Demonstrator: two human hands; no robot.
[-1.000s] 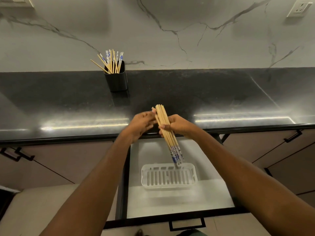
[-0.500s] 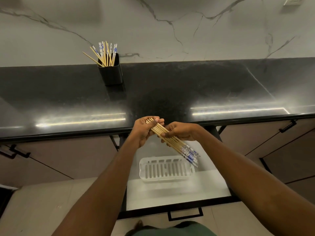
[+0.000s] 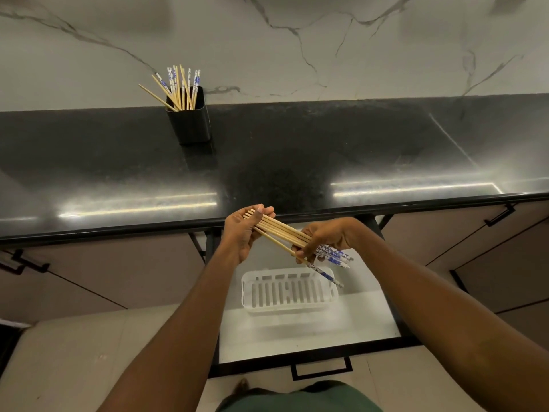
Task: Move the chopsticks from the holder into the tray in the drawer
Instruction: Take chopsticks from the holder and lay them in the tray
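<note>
**Over the open drawer, a bundle with one stick hanging low**

At the centre of the frame you hold a bundle of chopsticks (image 3: 282,231) slantwise between both hands. It is above the white slotted tray (image 3: 285,311) that sits in the open drawer (image 3: 297,337), and not yet in it. Your left hand (image 3: 242,233) cups the plain wooden tips, with the fingers curled beneath and the thumb laid across the top. Your right hand (image 3: 326,237) is wrapped round the bundle just above the blue-and-white patterned ends, which stick out toward the lower right. One stray chopstick (image 3: 323,273) lies lower than the rest, its patterned end over the tray's right corner.

That stray one looks like the likeliest trouble. It seems pinched only at the edge of your right fingers. If you loosen either hand to lower the bundle, it could drop first, strike the tray's rim and bounce onto the drawer floor or beyond.

The bundle is also angled across the tray. Set down that way, its ends may ride up on the walls instead of lying flat, so turn it along the tray's length first. The sticks are smooth and round, and a slack hold could let them fan apart.

At the upper left, more chopsticks (image 3: 181,87) stand in the black holder (image 3: 190,123) on the dark countertop (image 3: 297,150), so further trips lie ahead
</note>
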